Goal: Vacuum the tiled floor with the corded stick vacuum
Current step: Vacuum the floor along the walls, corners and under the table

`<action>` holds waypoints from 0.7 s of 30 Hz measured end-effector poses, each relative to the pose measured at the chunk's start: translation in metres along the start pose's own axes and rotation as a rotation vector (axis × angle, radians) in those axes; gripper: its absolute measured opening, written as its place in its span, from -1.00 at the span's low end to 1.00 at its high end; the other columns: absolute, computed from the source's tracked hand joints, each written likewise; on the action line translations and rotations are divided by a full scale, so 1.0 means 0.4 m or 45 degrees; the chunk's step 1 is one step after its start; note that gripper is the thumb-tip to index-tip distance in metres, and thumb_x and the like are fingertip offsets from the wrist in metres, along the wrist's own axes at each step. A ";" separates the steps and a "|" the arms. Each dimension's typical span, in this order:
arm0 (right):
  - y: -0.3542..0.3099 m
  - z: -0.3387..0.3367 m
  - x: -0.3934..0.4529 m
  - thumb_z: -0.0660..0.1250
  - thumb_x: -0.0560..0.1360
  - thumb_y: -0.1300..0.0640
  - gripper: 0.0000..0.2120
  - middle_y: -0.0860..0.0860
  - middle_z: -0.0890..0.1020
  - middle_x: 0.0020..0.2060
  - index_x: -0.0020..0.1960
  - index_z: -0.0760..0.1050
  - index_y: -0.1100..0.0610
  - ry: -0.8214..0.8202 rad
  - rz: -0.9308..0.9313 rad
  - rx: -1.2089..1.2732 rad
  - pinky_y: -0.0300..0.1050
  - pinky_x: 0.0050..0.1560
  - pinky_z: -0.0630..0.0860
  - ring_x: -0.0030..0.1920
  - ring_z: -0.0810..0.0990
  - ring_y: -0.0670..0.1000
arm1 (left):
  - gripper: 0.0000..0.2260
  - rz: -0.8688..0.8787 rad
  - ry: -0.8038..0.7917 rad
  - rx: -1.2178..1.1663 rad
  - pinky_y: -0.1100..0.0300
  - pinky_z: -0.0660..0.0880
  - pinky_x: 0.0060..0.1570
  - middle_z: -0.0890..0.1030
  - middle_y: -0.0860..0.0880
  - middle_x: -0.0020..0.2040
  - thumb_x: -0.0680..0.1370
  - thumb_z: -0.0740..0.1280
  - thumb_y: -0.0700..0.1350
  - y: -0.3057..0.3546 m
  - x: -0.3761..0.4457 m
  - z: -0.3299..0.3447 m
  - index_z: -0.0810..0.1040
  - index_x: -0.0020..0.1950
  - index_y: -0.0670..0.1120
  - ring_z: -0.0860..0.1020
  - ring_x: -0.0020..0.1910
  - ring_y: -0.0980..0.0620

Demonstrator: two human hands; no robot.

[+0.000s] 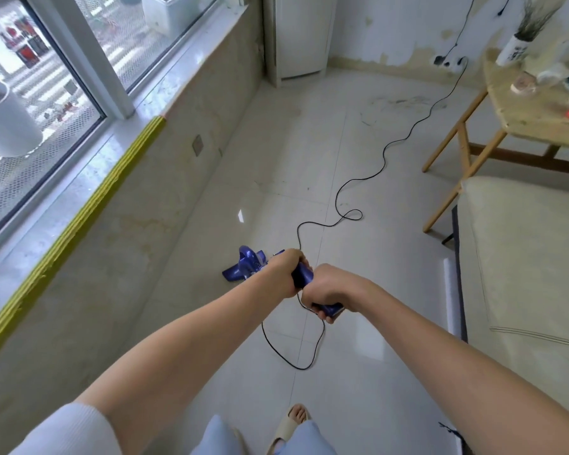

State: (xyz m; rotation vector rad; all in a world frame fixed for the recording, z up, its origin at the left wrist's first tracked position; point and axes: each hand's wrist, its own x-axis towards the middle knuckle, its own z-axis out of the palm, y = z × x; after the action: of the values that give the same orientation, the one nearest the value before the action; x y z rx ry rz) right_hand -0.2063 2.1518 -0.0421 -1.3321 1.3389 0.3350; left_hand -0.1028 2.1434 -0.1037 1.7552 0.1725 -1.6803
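A blue stick vacuum [247, 265] points away from me, its head on the pale tiled floor [309, 142] near the wall under the window. My left hand [284, 270] grips the blue handle higher up, and my right hand [322, 292] grips the handle's end just behind it. The black cord [380, 165] runs from the handle in loops across the tiles to a wall socket [449, 63] at the far right. A slack loop of cord lies on the floor below my hands. Dust and hair lie on the tiles at the far end [398, 103].
A window sill with a yellow foam edge strip [89, 205] runs along the left. A wooden table [519, 123] with small items stands at the right, a cream sofa [519, 264] in front of it. A white cabinet [301, 34] stands at the back. My sandalled foot [291, 425] is below.
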 end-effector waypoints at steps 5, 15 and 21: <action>0.011 0.101 0.079 0.16 0.44 0.39 -0.89 0.12 0.46 -0.39 -0.09 0.33 0.21 0.060 0.025 0.089 -0.22 -0.53 0.40 -0.49 0.45 0.01 | -0.84 0.027 -0.053 -0.015 0.19 0.40 -0.36 0.42 -0.08 -0.37 0.54 0.25 -0.25 -0.007 0.037 -0.059 0.33 -0.22 -0.16 0.41 -0.41 0.00; -0.161 0.163 0.243 0.16 0.49 0.38 -0.79 0.12 0.47 -0.26 0.10 0.31 0.22 0.070 0.034 0.258 -0.16 -0.49 0.49 -0.43 0.52 0.03 | -0.82 0.008 -0.075 -0.052 0.22 0.40 -0.39 0.42 -0.04 -0.36 0.50 0.34 -0.14 0.168 0.153 -0.182 0.35 -0.04 -0.14 0.40 -0.43 0.07; -0.330 0.170 0.348 0.17 0.49 0.38 -0.87 0.12 0.46 -0.24 -0.05 0.33 0.19 0.111 0.085 0.316 -0.15 -0.47 0.51 -0.41 0.50 0.06 | -0.84 0.052 -0.048 0.046 0.23 0.37 -0.42 0.42 -0.04 -0.39 0.50 0.33 -0.17 0.330 0.254 -0.252 0.36 -0.02 -0.12 0.38 -0.47 0.06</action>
State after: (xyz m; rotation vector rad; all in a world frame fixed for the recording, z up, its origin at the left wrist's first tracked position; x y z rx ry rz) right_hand -0.0225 2.0984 -0.1119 -1.1076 1.4495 0.1509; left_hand 0.0672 2.0633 -0.1547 1.7406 0.0899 -1.6954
